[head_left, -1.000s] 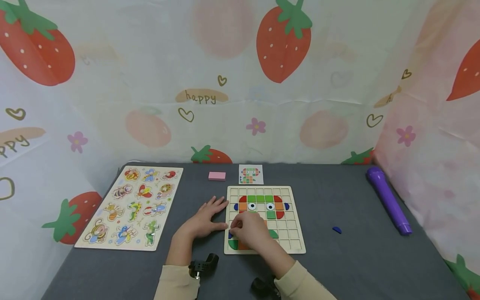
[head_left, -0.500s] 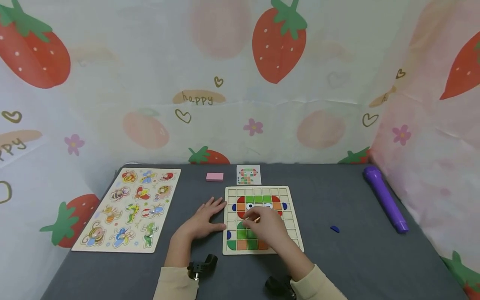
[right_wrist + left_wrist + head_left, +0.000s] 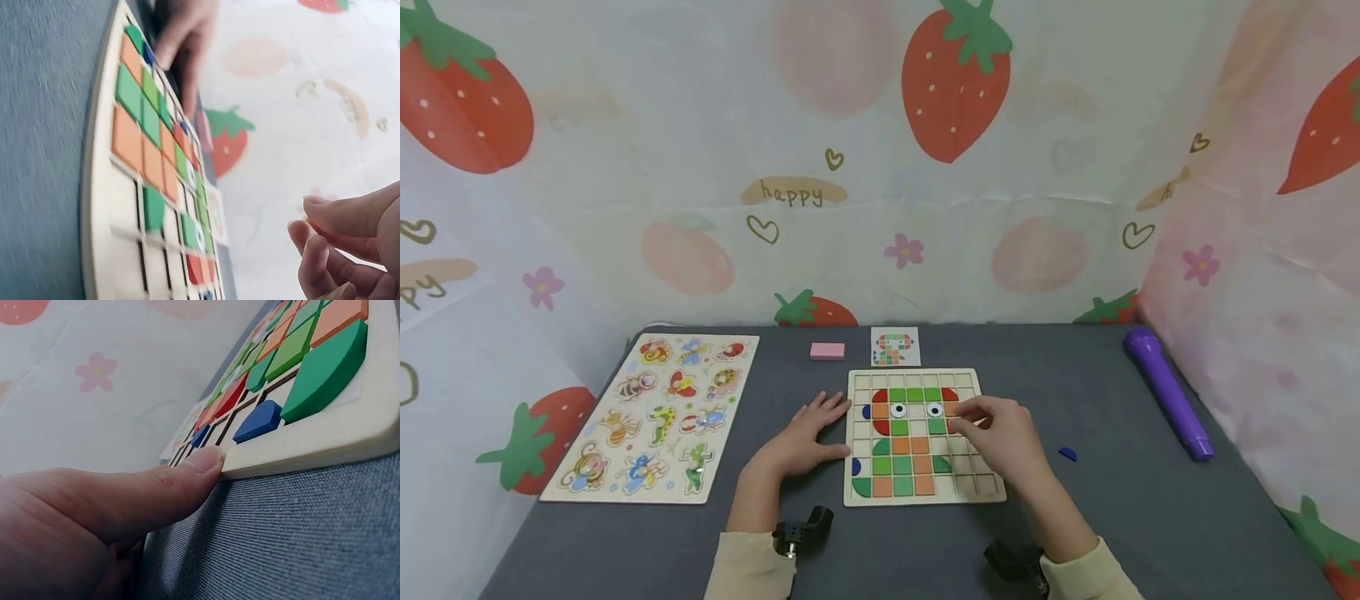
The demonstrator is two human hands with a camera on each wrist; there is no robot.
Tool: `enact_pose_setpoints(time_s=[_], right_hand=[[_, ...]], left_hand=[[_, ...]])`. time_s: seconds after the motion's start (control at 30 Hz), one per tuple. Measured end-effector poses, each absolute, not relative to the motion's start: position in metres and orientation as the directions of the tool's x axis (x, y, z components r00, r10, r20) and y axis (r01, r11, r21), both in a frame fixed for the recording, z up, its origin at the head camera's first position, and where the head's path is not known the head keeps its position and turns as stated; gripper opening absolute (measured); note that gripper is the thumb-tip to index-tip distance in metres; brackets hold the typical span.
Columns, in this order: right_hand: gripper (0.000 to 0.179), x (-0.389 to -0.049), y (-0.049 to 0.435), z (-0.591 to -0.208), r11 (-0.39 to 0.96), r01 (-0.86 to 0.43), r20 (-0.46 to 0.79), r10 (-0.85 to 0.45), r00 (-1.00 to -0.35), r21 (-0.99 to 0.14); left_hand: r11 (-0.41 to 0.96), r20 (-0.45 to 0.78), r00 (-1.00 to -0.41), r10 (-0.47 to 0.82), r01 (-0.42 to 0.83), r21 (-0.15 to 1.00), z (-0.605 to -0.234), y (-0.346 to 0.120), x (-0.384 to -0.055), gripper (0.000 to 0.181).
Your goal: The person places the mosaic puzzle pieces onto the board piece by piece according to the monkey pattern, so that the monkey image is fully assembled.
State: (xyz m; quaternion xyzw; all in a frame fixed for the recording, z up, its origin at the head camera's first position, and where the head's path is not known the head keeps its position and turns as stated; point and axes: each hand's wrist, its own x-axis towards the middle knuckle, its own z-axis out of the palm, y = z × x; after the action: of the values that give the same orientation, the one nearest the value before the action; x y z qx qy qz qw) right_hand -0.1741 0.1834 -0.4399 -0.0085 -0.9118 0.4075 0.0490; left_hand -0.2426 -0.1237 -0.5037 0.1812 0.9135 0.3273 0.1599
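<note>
A wooden grid board (image 3: pixel 925 502) lies flat, filled in part with green, orange, red and blue tiles and two eye tiles. My left hand (image 3: pixel 801 442) rests at its left edge with spread fingers; in the left wrist view the thumb (image 3: pixel 194 469) touches the rim beside a blue half-round tile (image 3: pixel 257 422). Over the board's right side hovers my right hand (image 3: pixel 1007 433), thumb and fingers loosely bent. Nothing shows between its fingertips in the right wrist view. A loose blue half-round tile (image 3: pixel 1067 454) lies on the table to the right of this hand.
Behind the board lie a small pattern card (image 3: pixel 895 347) and a pink block (image 3: pixel 827 352). An insect picture board (image 3: pixel 655 417) occupies the left side. At the far right lies a purple tube (image 3: pixel 1168 393) on the grey tabletop (image 3: pixel 1112 533).
My right hand has moved from the board's left side across to its right side, uncovering the tiles in the middle. The left hand has stayed at the board's edge.
</note>
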Motion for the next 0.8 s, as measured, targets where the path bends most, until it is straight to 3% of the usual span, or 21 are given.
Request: enact_pose_setpoints(time_s=[0.6, 0.8], right_hand=[[0.030, -0.170, 0.288, -0.451, 0.722, 0.061, 0.042, 0.123, -0.991, -0.689], [0.033, -0.167, 0.320, -0.462, 0.754, 0.117, -0.058, 0.104, -0.993, -0.646]], left_hand=[[0.727, -0.161, -0.884, 0.439, 0.244, 0.642, -0.502, -0.127, -0.244, 0.078], [0.719, -0.163, -0.882, 0.442, 0.240, 0.652, -0.505, -0.125, -0.244, 0.078]])
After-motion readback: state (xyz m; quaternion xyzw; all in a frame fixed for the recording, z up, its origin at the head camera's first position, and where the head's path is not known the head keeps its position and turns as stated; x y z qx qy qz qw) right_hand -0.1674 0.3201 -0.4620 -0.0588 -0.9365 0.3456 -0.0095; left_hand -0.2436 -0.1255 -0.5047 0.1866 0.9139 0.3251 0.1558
